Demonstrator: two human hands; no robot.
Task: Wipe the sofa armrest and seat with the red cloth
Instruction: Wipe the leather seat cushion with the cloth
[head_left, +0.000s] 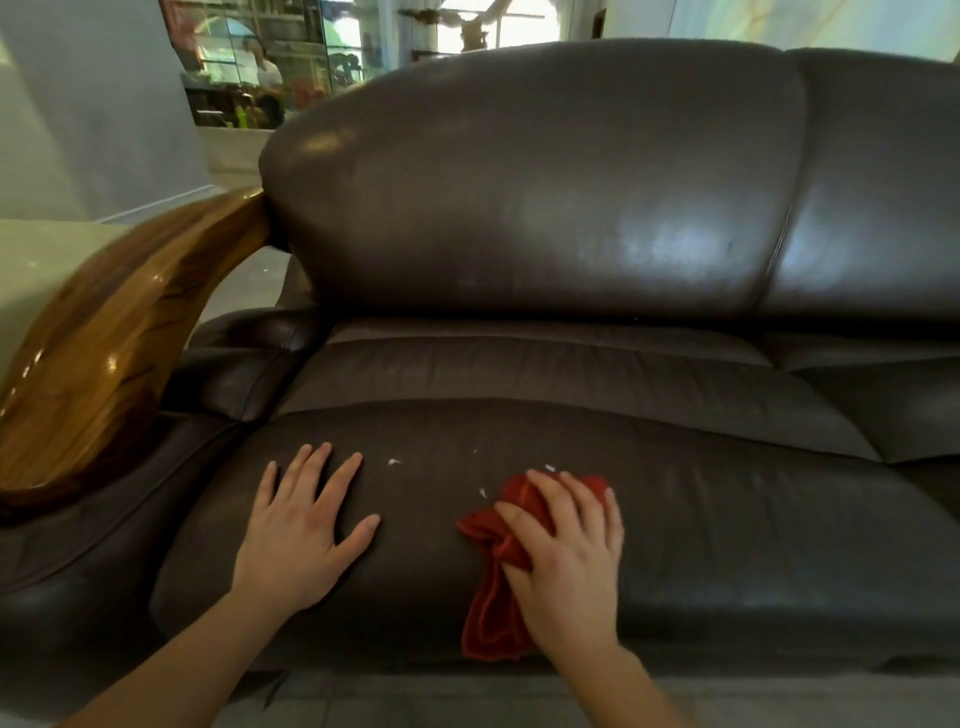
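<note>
Glossy wood armrest (111, 332) curves down the far left, with padded dark leather below it; nothing is touching it, so I judge that part of the wipe is either done or waiting, can't tell which. Next over, my left hand (304, 525) lies flat on the seat cushion (727, 530), fingers spread, palm down, empty, holding nothing. Looks like a brace to steady my lean over the sofa front, not a working hand. Between the hands, small white specks (394, 461) sit on the leather, one near the left fingertips, others just beside the cloth's upper edge. Likely the target of the next stroke.

Right hand (566, 545) presses down on the red cloth (493, 597), which is bunched under the fingers on the seat front; its tail hangs over the cushion's front edge. Grip is fingers curled over and pinning the cloth, a loose press rather than a tight fist.

Room: cushion runs clear to the right, long open leather up to the seam with the next cushion (893, 405). Backrest (545, 182) rises behind, limiting forward reach at the crease. Leftward stroke is short, blocked by my braced hand, then the armrest padding. Front edge is close; the dangling cloth could slip off it.
</note>
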